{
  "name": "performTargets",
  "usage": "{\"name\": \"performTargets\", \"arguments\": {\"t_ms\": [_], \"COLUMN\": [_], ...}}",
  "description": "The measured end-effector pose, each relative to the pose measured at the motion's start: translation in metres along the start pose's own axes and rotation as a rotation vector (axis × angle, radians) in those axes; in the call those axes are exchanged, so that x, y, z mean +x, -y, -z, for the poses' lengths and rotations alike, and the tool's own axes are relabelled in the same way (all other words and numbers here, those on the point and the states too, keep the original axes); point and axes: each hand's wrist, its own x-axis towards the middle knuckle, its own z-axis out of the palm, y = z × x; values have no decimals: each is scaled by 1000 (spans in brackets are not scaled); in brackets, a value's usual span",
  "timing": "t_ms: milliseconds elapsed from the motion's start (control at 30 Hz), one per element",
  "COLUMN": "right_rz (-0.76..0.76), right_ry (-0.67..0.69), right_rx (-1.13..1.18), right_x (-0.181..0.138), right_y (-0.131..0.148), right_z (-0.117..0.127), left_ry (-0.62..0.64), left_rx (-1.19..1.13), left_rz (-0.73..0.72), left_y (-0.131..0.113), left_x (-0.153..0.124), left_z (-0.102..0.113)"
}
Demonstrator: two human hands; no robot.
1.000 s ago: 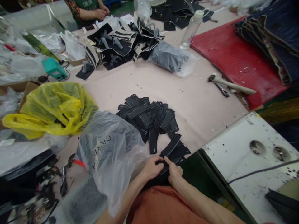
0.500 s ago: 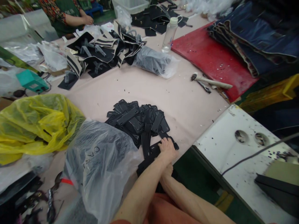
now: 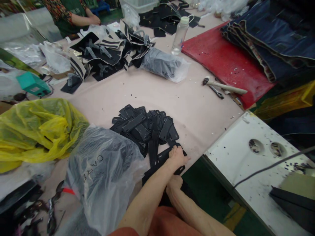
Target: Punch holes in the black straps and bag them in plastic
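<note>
A heap of flat black strap-shaped pieces (image 3: pixel 145 126) lies on the pale pink table (image 3: pixel 197 108) in front of me. My left hand (image 3: pixel 177 156) reaches forward to the heap's near right edge, its fingers curled down on a black piece by the table edge. My right hand (image 3: pixel 174 182) sits just below it at the table's edge, tucked under my left wrist. Its fingers are hidden, and dark material lies around it.
A clear plastic bag of dark pieces (image 3: pixel 105 170) and a yellow bag (image 3: pixel 36 131) lie at my left. A hammer (image 3: pixel 226 87), bottle (image 3: pixel 180 31), red board (image 3: pixel 221 55) and folded denim (image 3: pixel 275 36) are at the right. A white machine top (image 3: pixel 246 164) adjoins the table. Another person (image 3: pixel 73 16) works far left.
My hands were side by side at the table edge on a black piece. The left hand has since reached forward over the right onto the heap's edge; the view shifted slightly.
</note>
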Motion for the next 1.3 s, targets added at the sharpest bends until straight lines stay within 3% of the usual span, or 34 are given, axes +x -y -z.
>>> {"name": "performTargets", "arguments": {"t_ms": [100,233,367,533,733,900,1000,1133,1300], "right_rz": [-113,-126,-105,-77,-106,-128,-126,-92,-29], "right_ry": [-96,-107,-122,-133,-164,-138,-123,-93,-69], "right_rx": [39,132,160,180,187,239,260,264,240], "right_x": [-6,-11,-13,-15,-15,-14,-16,-23,-33], "right_y": [3,6,7,8,8,9,14,23,27], "right_z": [3,9,11,9,8,10,10,9,2], "left_ry": [-131,-109,-18,30,-220,-275,-204,-57,-198], "left_rx": [87,14,-54,-50,-311,-252,-98,-6,-35], "left_rz": [-30,119,185,60,-33,59,171,187,251], "left_y": [27,46,44,34,23,52,85,118,123], "left_x": [-4,-9,-8,0,17,-4,-36,-79,-102], "left_z": [19,24,17,21,72,110,101,64,32]}}
